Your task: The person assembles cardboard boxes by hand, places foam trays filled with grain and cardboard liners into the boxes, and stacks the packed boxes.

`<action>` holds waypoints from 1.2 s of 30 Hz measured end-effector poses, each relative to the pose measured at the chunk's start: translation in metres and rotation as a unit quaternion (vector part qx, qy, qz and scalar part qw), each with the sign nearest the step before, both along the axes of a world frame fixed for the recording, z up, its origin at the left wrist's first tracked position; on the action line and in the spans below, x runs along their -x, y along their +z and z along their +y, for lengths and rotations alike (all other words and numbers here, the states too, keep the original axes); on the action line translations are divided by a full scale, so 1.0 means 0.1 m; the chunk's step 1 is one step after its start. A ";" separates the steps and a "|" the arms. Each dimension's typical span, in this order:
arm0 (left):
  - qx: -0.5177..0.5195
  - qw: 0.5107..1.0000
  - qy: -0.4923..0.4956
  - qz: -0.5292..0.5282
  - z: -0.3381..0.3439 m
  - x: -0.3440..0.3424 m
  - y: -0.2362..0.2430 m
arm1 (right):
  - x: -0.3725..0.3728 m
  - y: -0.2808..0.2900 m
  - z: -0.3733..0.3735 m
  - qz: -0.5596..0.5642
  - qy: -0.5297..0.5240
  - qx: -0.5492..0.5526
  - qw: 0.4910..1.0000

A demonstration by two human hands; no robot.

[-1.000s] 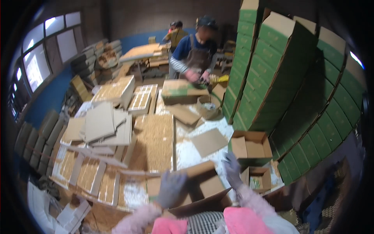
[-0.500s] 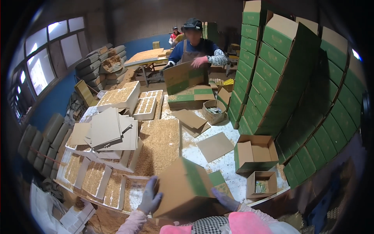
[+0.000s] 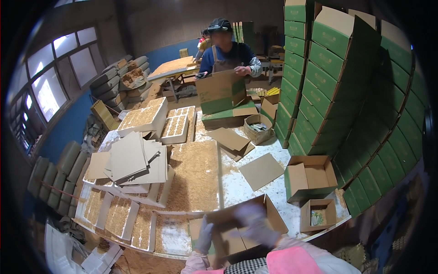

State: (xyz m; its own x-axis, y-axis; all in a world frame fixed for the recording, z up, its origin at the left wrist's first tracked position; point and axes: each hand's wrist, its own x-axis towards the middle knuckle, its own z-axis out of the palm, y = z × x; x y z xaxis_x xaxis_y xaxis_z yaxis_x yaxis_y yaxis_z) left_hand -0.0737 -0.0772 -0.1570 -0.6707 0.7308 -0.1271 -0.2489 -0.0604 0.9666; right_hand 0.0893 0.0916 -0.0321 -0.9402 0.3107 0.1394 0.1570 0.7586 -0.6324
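Note:
An open cardboard box [image 3: 276,218] stands at the near edge of the table, its inside facing up. At its left edge, beside a folded-out flap, my gloved left hand [image 3: 205,236] holds the box with the fingers pointing up. My gloved right hand [image 3: 259,224] is over the box opening, smeared by motion, so its fingers cannot be made out. To the right are a larger open green and brown box [image 3: 294,185] and a small open box [image 3: 332,214] with small packets inside. A flat cardboard sheet [image 3: 261,171] lies beyond my box.
Tall stacks of green boxes [image 3: 325,64] rise at the right. Grey cardboard sheets [image 3: 130,157] lie on white foam trays [image 3: 169,180] with a tan crumbly filling at the left. Across the table, a person [image 3: 230,57] holds an upright carton [image 3: 216,93]. A round tub [image 3: 258,129] holds packets.
The box in front of me has turned from closed side up to opening up. My right hand moved from its right side to over the opening. The person's carton shifted slightly.

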 end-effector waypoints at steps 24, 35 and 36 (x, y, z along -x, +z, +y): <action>0.235 0.796 0.558 0.032 1.21 1.24 -0.90 | -0.75 -0.56 1.09 -0.188 -0.152 0.065 0.968; -0.124 0.982 0.108 -0.096 0.43 0.87 0.89 | -0.52 -0.84 1.05 -0.120 -0.096 -0.028 0.988; -0.109 0.983 0.086 -0.122 0.51 0.64 1.24 | -0.39 -0.86 1.08 -0.141 -0.087 -0.021 0.986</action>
